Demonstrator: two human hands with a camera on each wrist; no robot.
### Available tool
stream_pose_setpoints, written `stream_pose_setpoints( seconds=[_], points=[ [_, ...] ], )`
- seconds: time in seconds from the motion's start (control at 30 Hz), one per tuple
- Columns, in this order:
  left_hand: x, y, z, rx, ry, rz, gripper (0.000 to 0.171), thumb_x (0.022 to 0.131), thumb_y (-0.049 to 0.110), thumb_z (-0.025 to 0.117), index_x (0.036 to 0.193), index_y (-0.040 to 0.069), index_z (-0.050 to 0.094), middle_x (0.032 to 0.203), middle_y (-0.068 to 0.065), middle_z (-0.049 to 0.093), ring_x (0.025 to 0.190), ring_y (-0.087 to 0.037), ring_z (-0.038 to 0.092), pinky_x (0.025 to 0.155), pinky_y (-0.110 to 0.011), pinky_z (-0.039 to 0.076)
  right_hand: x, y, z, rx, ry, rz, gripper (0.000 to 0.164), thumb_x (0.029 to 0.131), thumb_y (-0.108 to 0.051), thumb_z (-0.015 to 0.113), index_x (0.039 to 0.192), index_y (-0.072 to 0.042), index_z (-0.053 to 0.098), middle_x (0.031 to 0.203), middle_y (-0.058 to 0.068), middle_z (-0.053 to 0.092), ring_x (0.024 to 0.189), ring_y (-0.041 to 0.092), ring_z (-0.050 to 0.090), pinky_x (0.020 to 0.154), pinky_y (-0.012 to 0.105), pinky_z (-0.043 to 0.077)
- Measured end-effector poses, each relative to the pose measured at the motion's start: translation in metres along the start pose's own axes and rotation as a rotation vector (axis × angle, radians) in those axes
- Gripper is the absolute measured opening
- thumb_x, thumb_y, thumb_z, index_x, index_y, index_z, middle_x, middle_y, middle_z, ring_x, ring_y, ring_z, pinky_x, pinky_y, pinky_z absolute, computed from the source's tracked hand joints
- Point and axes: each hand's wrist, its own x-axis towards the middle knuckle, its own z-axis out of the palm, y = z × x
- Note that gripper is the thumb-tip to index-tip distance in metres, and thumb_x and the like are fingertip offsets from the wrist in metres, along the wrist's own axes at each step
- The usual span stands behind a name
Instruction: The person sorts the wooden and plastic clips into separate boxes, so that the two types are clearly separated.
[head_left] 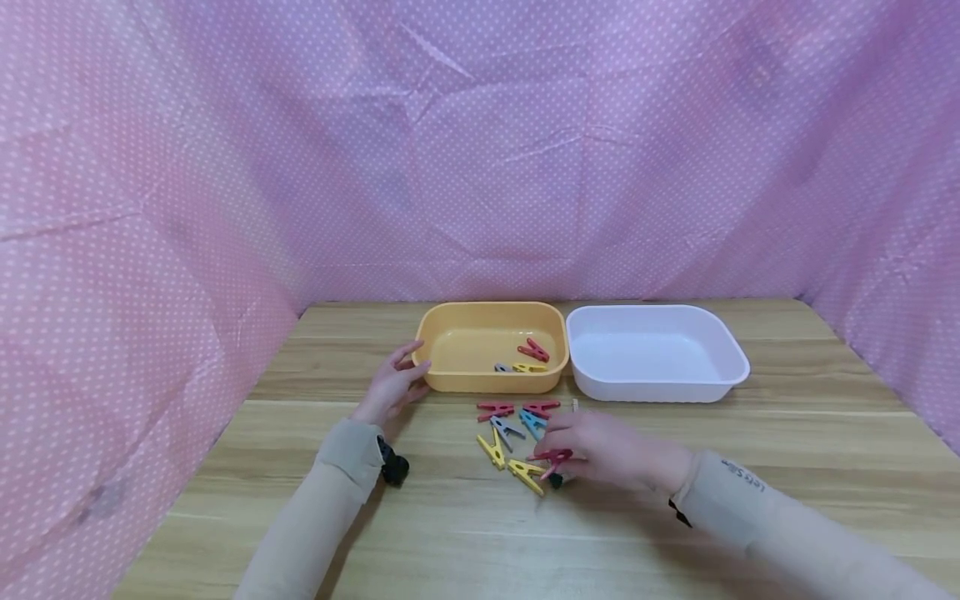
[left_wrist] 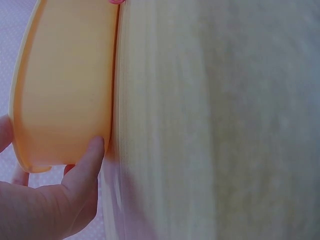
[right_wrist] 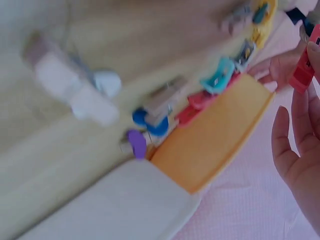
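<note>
My left hand (head_left: 392, 385) holds the left end of a yellow plastic basin (head_left: 491, 382), thumb (left_wrist: 92, 155) against its outer wall and fingers at the rim. Inside the basin lie a red clothespin (head_left: 535, 351), a yellow one (head_left: 529, 367) and a grey one (head_left: 503, 367). With thumb and fingers, my right hand (head_left: 596, 446) pinches another red clothespin (head_left: 553, 457) over the table. Around it lie loose clothespins: two red, a grey one (head_left: 507, 431), a blue one (head_left: 532, 422) and two yellow. My right hand partly covers more pieces, which look pale, blue and purple in the right wrist view.
A white basin (head_left: 660, 392) stands against the yellow basin's right side. Both sit near the back of the wooden table (head_left: 480, 542). Pink dotted cloth (head_left: 495, 167) hangs behind and along the sides.
</note>
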Motion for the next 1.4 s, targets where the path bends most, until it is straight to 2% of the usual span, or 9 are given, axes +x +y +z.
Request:
stream_pose_setpoints(
  seconds=[0.2, 0.47, 0.7, 0.9, 1.17, 1.4],
  points=[
    [0.001, -0.002, -0.002, -0.012, -0.015, -0.008, 0.055, 0.096, 0.007, 0.054, 0.147, 0.018, 0.035, 0.138, -0.018, 0.037, 0.102, -0.019, 0.053, 0.095, -0.034, 0.047, 0.006, 0.009, -0.011, 0.011, -0.020, 0.085, 0.025, 0.083, -0.025, 0.074, 0.106, -0.016, 0.070, 0.101, -0.004, 0.066, 0.091, 0.010, 0.058, 0.080, 0.027, 0.053],
    [0.003, -0.004, -0.002, -0.011, -0.016, -0.003, 0.055, 0.096, 0.008, 0.054, 0.147, 0.018, 0.035, 0.133, -0.016, 0.038, 0.099, -0.017, 0.054, 0.095, -0.034, 0.048, 0.018, 0.022, -0.016, -0.001, 0.017, 0.191, 0.024, 0.083, -0.014, 0.073, 0.106, -0.012, 0.069, 0.102, -0.002, 0.066, 0.095, 0.014, 0.060, 0.084, 0.033, 0.052],
    [0.002, -0.002, -0.002, -0.028, -0.019, -0.004, 0.055, 0.096, 0.007, 0.054, 0.146, 0.018, 0.036, 0.132, -0.015, 0.038, 0.098, -0.016, 0.054, 0.092, -0.032, 0.049, 0.029, 0.029, -0.023, 0.023, 0.119, 0.339, 0.025, 0.081, -0.014, 0.075, 0.105, -0.009, 0.070, 0.096, 0.001, 0.067, 0.083, 0.014, 0.056, 0.076, 0.033, 0.051],
    [0.003, -0.001, -0.001, -0.018, -0.020, -0.007, 0.055, 0.096, 0.008, 0.055, 0.146, 0.021, 0.036, 0.139, -0.017, 0.036, 0.100, -0.017, 0.054, 0.090, -0.030, 0.050, 0.034, 0.037, -0.026, 0.045, 0.154, 0.474, 0.026, 0.082, -0.013, 0.074, 0.108, -0.010, 0.068, 0.099, 0.003, 0.066, 0.085, 0.016, 0.056, 0.080, 0.037, 0.052],
    [0.003, 0.000, -0.002, -0.013, -0.016, -0.011, 0.055, 0.096, 0.008, 0.054, 0.146, 0.021, 0.037, 0.139, -0.016, 0.036, 0.100, -0.016, 0.054, 0.096, -0.034, 0.048, 0.037, 0.054, -0.026, 0.060, 0.241, 0.501, 0.027, 0.080, -0.007, 0.074, 0.107, -0.004, 0.067, 0.092, 0.005, 0.066, 0.081, 0.018, 0.058, 0.076, 0.037, 0.051],
    [0.002, -0.002, -0.002, -0.015, -0.020, 0.004, 0.056, 0.096, 0.006, 0.054, 0.147, 0.018, 0.035, 0.131, -0.015, 0.040, 0.099, -0.017, 0.055, 0.093, -0.033, 0.049, 0.040, 0.063, -0.030, 0.076, 0.244, 0.538, 0.026, 0.082, -0.008, 0.072, 0.107, -0.005, 0.067, 0.087, 0.003, 0.064, 0.081, 0.018, 0.057, 0.074, 0.036, 0.050]
  ],
)
